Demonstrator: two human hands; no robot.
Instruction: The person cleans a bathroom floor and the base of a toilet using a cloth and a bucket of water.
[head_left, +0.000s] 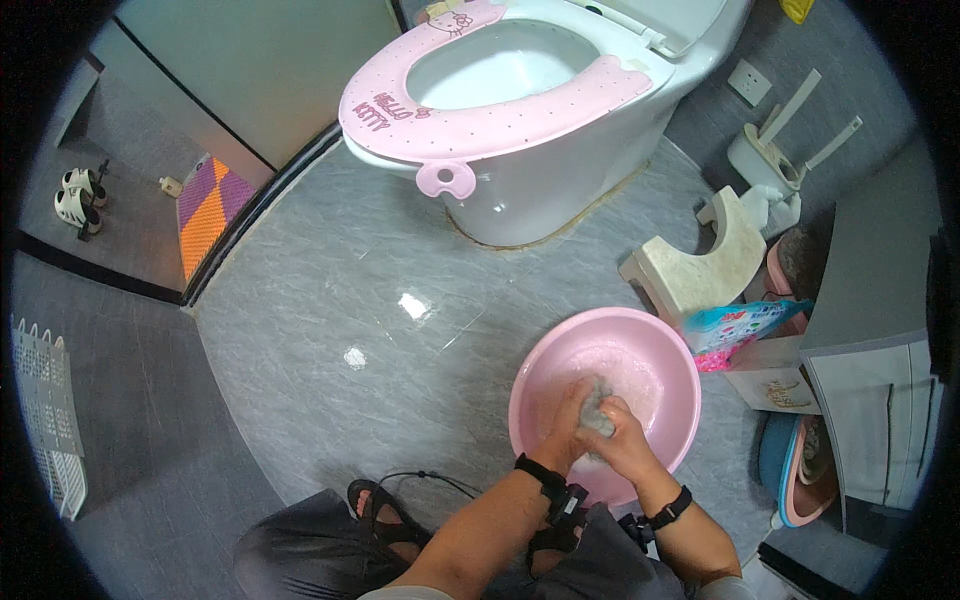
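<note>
A round pink plastic basin (525, 360) stands on the floor in front of me, with some water showing inside. Both my hands are over its near part, close together around a wet, bunched grey cloth (596, 420). My left hand (566, 424) grips the cloth from the left, its fingers pointing away from me. From the right, my right hand (622, 442) holds the same cloth, thumb and fingers around it. Each wrist wears a black strap with a small device. Part of the cloth is hidden by my fingers.
Beyond the basin is a toilet (555, 187) with a pink seat cover (495, 142). To the right are a cream footstool (705, 262), a blue detergent bag (742, 322), stacked basins (780, 457) and a cabinet (862, 420). A cable lies by my sandalled feet.
</note>
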